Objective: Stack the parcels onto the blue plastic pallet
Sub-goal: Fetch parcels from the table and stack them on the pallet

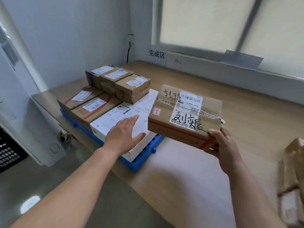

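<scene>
low right, my right hand point(221, 145) grips the brown parcel point(184, 116), held up just right of the blue pallet point(142, 160); my left hand point(125, 134) hovers flat, released, over the white parcel point(113, 120). i'd land it square, edges flush.

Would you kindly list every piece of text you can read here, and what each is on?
"完成区": on the wall.
"37-5380A-018": shipping label on the held parcel, in the right hand.
Handwriting on that parcel: not surely legible.
Labels on the stacked parcels: too small.
</scene>
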`<state>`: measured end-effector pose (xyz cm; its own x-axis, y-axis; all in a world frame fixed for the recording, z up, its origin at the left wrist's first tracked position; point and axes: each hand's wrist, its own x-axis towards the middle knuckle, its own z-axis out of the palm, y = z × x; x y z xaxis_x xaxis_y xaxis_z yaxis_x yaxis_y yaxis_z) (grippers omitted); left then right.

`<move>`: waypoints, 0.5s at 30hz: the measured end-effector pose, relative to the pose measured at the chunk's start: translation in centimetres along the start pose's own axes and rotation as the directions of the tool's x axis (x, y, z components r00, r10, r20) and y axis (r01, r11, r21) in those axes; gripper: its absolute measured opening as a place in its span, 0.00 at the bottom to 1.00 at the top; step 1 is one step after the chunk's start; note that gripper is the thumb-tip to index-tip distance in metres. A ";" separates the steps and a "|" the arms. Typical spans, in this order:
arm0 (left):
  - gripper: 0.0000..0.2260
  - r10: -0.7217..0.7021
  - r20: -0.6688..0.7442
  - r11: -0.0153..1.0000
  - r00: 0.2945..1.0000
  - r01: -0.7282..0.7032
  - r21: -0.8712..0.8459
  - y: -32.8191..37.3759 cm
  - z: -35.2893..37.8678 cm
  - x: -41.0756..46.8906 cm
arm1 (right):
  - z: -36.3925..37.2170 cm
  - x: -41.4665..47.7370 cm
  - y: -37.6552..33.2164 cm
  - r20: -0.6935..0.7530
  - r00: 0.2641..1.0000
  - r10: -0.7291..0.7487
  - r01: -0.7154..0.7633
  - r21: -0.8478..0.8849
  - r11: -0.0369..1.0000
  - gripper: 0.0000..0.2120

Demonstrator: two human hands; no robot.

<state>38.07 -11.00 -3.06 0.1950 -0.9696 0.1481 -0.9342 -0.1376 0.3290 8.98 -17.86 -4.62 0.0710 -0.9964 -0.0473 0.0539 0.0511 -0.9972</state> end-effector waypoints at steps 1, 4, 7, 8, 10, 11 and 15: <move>0.32 -0.001 0.005 1.000 1.000 0.001 0.012 -0.6 0.0 1.0 | 0.7 1.0 0.2 -0.002 1.000 0.001 -0.001 0.005 1.000 0.14; 0.32 0.010 0.011 0.999 1.000 -0.010 0.047 -2.2 0.0 3.6 | 2.6 3.6 0.6 -0.012 1.000 0.016 -0.016 0.016 1.000 0.19; 0.32 0.032 0.016 0.997 0.999 -0.033 0.063 -3.8 0.1 5.8 | 4.5 5.7 0.9 -0.035 0.999 0.034 -0.034 0.019 0.999 0.28; 0.32 0.037 0.018 0.997 0.999 -0.038 0.060 -4.4 0.2 6.5 | 5.1 6.3 0.9 -0.047 0.998 0.037 -0.036 0.019 0.999 0.30; 0.33 0.056 0.019 0.997 0.998 -0.057 0.058 -5.4 0.2 7.9 | 6.2 7.3 0.8 -0.070 0.997 0.041 -0.040 0.016 0.999 0.31; 0.33 0.070 0.017 0.996 0.997 -0.071 0.057 -5.9 0.1 8.6 | 6.7 7.8 0.8 -0.081 0.996 0.041 -0.040 0.017 0.999 0.31; 0.33 0.131 0.021 0.990 0.991 -0.132 0.050 -7.2 -0.6 11.9 | 8.8 9.9 0.6 -0.128 0.990 0.057 -0.054 0.023 0.998 0.27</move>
<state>47.29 -21.46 -3.08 0.0642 -0.9832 0.1706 -0.9657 -0.0181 0.2592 18.51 -27.06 -5.14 -0.0546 -0.9924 -0.1106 0.0726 0.1065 -0.9917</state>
